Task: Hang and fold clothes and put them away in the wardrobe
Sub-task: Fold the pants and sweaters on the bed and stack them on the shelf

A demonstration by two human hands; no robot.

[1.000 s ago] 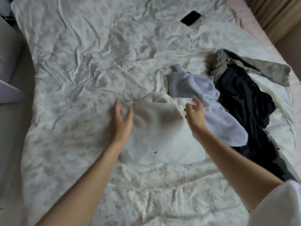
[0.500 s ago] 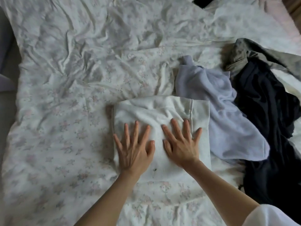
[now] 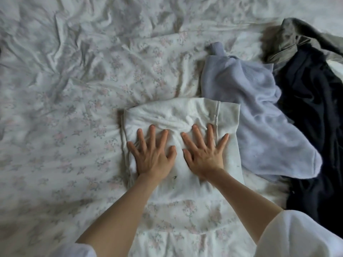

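Observation:
A folded white garment (image 3: 178,115) lies on the floral bedsheet (image 3: 74,108) in the middle of the view. My left hand (image 3: 152,154) presses flat on its left half with fingers spread. My right hand (image 3: 204,153) presses flat on its right half, fingers straight and spread too. To the right, touching the white garment's edge, lies a crumpled pale lilac sweater (image 3: 259,115). Further right lie a dark navy garment (image 3: 315,127) and a grey-olive garment (image 3: 300,34), both unfolded.
The wrinkled floral sheet covers the whole bed to the left and at the back. White sleeves show at the bottom corners of the view.
Both hands came down from above the white garment onto it and now press it flat. The view has dropped and closed in on the garment; the phone at the back has left the view.

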